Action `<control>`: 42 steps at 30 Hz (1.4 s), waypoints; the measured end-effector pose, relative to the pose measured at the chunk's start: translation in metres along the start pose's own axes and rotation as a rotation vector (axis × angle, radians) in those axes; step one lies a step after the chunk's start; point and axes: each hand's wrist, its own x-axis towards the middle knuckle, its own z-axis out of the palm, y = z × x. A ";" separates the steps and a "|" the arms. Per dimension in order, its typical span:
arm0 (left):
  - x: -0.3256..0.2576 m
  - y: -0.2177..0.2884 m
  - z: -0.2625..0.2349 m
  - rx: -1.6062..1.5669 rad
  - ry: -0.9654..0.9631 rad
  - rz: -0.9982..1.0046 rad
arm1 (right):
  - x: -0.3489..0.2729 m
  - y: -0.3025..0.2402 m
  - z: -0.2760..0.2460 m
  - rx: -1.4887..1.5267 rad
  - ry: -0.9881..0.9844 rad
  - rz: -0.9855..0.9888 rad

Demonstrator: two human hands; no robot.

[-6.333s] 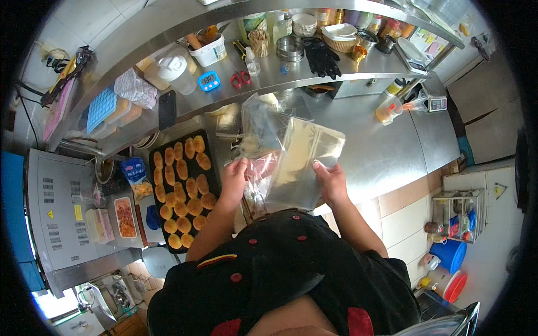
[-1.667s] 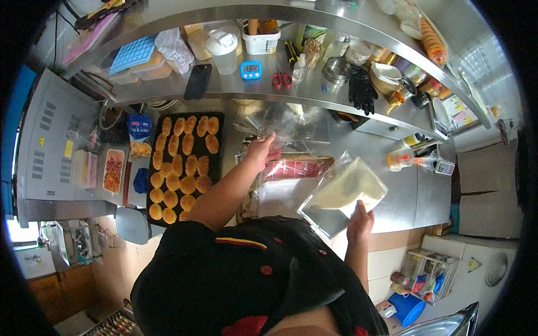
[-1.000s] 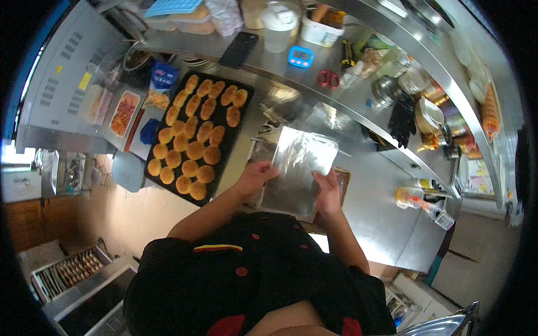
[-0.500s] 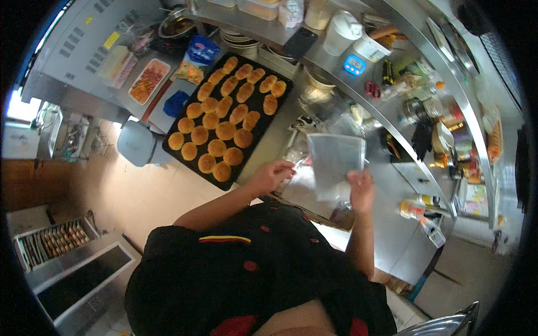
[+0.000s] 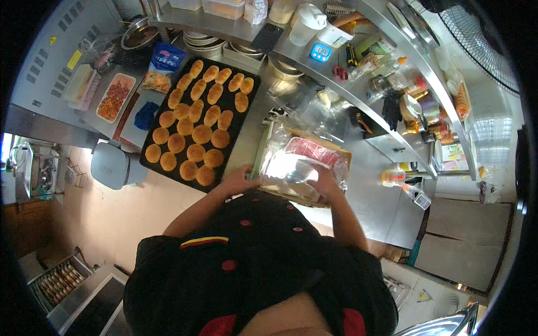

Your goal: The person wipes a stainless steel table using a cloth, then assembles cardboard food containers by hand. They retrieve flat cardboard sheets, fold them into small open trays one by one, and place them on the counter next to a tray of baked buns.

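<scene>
In front of me, a clear plastic bag lies over an open cardboard box and catches bright glare. My left hand is at the box's near left corner, its fingers closed at the bag's edge. On the bag's right side, my right hand has bent fingers gripping the plastic. Beneath and behind it, the box contains crumpled clear wrapping and a red-and-white patterned packet. To the left, a black baking tray bears several browned buns, round and oblong.
Above the counter runs a steel shelf with a blue timer, a white jug and jars. Farther left are a tub of chopped filling, a blue bag and a grey bin. A fan is at upper right.
The clear plastic bag, held up between my hands before, has come down over the box. Both hands have lowered. My view has shifted, so the tray appears farther left.
</scene>
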 end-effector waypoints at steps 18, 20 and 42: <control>0.034 -0.009 -0.034 -0.094 0.021 0.017 | -0.089 0.030 -0.009 1.188 0.374 0.667; 0.024 0.005 -0.057 -0.296 0.038 0.045 | -0.094 -0.021 -0.059 1.178 0.383 0.587; -0.101 0.416 -0.335 -0.370 0.662 0.808 | 0.133 -0.243 -0.400 0.528 0.911 -0.619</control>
